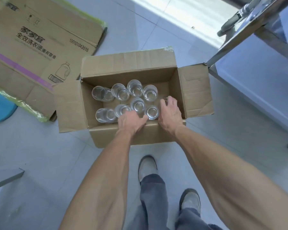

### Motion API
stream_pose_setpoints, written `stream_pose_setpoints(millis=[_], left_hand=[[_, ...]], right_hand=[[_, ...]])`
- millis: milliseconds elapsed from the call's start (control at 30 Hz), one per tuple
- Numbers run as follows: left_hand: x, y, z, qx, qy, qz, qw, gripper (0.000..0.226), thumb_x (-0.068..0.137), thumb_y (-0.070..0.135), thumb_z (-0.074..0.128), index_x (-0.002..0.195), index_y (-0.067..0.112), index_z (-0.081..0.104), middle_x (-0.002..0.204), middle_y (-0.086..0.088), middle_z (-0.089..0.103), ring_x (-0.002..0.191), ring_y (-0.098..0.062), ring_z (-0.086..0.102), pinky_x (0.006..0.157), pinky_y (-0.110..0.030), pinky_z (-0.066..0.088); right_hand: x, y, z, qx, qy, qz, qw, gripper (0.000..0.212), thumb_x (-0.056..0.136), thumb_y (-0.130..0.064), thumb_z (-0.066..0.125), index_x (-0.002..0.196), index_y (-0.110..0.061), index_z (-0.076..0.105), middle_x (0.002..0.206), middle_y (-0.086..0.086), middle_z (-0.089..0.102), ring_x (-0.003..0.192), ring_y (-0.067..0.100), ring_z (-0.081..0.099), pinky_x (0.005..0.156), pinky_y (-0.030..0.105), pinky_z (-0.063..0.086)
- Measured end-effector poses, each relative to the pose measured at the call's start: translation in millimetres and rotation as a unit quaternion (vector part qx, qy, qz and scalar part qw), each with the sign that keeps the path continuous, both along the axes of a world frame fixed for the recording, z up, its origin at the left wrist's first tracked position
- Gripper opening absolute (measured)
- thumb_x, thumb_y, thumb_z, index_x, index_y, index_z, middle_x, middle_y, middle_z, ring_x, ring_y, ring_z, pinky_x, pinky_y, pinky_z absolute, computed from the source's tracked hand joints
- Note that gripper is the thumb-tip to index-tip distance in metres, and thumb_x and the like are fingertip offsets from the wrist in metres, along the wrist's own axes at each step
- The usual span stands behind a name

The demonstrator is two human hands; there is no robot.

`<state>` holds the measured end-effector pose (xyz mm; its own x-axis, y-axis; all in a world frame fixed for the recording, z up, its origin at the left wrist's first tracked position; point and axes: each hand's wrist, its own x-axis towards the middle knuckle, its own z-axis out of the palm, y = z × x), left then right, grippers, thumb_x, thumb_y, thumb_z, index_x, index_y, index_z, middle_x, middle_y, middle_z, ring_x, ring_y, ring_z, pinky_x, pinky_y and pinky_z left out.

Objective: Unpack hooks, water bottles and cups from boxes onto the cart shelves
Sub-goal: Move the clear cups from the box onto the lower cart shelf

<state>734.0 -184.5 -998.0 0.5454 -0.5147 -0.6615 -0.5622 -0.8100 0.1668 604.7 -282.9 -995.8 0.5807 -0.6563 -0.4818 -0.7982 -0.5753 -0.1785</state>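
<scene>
box: open cardboard box (133, 67) sitting on the tiled floor (40, 146), all four flaps folded out, right beside the corner leg of the steel cart (249, 77)
cups: clear glass cups (134, 87) inside, mouths up, four along the far wall, four more along the near wall, a couple on the left leaning a bit
left hand: left hand (131, 121) is down in the box at the near wall, fingers curled over a cup in the near row, thumb stretched out toward the cup at the right end; can't really tell if it's gripping yet, the glass is hidden under the palm
right hand: right hand (170, 112) is at the right wall of the box, fingers spread and bent round what looks like the rim of another cup, mostly hidden
other stuff: bigger printed carton (40, 44) lying flat past the left flap, something blue (0, 108) at the left edge, person's two shoes (147, 168) near the box
</scene>
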Motion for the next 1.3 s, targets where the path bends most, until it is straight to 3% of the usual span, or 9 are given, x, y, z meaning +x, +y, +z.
stream_pose_setpoints(millis=[100,200,300,433,600,700,833,1033,1300], left_hand=[[-19.1,-23.9,-9.3,0.038,0.033,0.018,0.999,0.057,0.071,0.072,0.056,0.069,0.015,0.054,0.082,-0.004,0.061,0.078,-0.026,0.058,0.064,-0.029,0.037],[-41.2,-40.1,-27.6,0.043,0.046,0.032,0.997,0.064,0.07,0.069,0.065,0.102,0.013,0.063,0.105,-0.007,0.068,0.104,-0.028,0.064,0.074,-0.029,0.041],[-51.5,-49.7,-36.2,0.049,0.0,0.048,0.998,0.073,0.081,0.052,0.067,0.128,0.0,0.048,0.118,-0.01,0.066,0.112,-0.029,0.064,0.076,-0.029,0.041],[-54.4,-56.2,-47.3,0.024,-0.049,0.017,0.998,0.068,0.084,0.045,0.07,0.126,-0.003,0.046,0.12,-0.014,0.065,0.114,-0.031,0.064,0.086,-0.032,0.05],[-60.5,-53.4,-39.8,0.0,-0.062,0.038,0.997,0.067,0.081,0.041,0.077,0.125,0.001,0.047,0.117,-0.015,0.066,0.112,-0.032,0.063,0.089,-0.037,0.051],[-57.5,-53.6,-36.7,-0.042,-0.065,0.039,0.996,0.058,0.079,0.039,0.077,0.119,0.008,0.049,0.109,-0.017,0.067,0.105,-0.036,0.064,0.084,-0.039,0.05],[-53.1,-49.1,-34.9,-0.091,-0.056,0.066,0.992,0.057,0.067,0.037,0.083,0.104,0.013,0.047,0.091,-0.013,0.066,0.092,-0.035,0.065,0.076,-0.036,0.05],[-47.3,-39.1,-10.3,-0.198,-0.038,0.067,0.977,0.061,0.062,0.043,0.081,0.095,0.015,0.038,0.077,-0.005,0.056,0.075,-0.03,0.057,0.066,-0.032,0.042],[-74.8,-48.8,87.4,-0.28,-0.108,0.074,0.951,0.064,0.072,0.039,0.072,0.12,0.006,0.045,0.11,-0.014,0.057,0.104,-0.034,0.055,0.091,-0.043,0.043]], right_hand=[[1.6,-12.6,-9.2,-0.001,0.051,-0.022,0.998,0.071,0.085,-0.016,0.067,0.143,-0.007,0.028,0.15,0.027,0.024,0.139,0.037,0.028,0.108,0.04,0.037],[-0.1,-13.0,-21.1,-0.016,0.068,-0.019,0.997,0.068,0.092,-0.014,0.056,0.149,-0.008,0.02,0.154,0.028,0.019,0.141,0.036,0.025,0.108,0.04,0.036],[3.7,-11.3,-25.8,-0.035,0.075,-0.019,0.996,0.061,0.094,-0.013,0.049,0.15,-0.011,0.023,0.151,0.028,0.025,0.134,0.036,0.033,0.102,0.04,0.038],[6.2,-15.4,-36.3,-0.074,0.071,-0.01,0.995,0.062,0.091,-0.015,0.053,0.147,-0.01,0.027,0.134,0.02,0.046,0.125,0.033,0.039,0.092,0.037,0.041],[-4.7,-14.3,-38.6,-0.076,0.027,-0.021,0.996,0.047,0.087,-0.011,0.057,0.13,-0.003,0.043,0.126,0.018,0.051,0.121,0.031,0.043,0.092,0.035,0.041],[-7.6,-16.4,-34.2,-0.055,-0.007,-0.034,0.998,0.045,0.084,-0.02,0.066,0.121,-0.005,0.047,0.123,0.015,0.05,0.118,0.029,0.044,0.092,0.035,0.043],[-13.4,-17.4,-23.7,-0.006,-0.048,-0.063,0.997,0.062,0.074,-0.03,0.081,0.117,-0.008,0.042,0.123,0.015,0.048,0.115,0.031,0.049,0.096,0.038,0.046],[-23.9,-22.8,13.1,-0.011,-0.121,-0.075,0.99,0.061,0.07,-0.035,0.079,0.115,-0.013,0.043,0.113,0.011,0.055,0.105,0.029,0.051,0.09,0.037,0.043],[-76.8,-26.0,105.2,-0.033,-0.233,-0.184,0.954,0.042,0.075,-0.042,0.054,0.106,-0.015,0.046,0.093,0.001,0.049,0.084,0.02,0.044,0.077,0.035,0.042]])
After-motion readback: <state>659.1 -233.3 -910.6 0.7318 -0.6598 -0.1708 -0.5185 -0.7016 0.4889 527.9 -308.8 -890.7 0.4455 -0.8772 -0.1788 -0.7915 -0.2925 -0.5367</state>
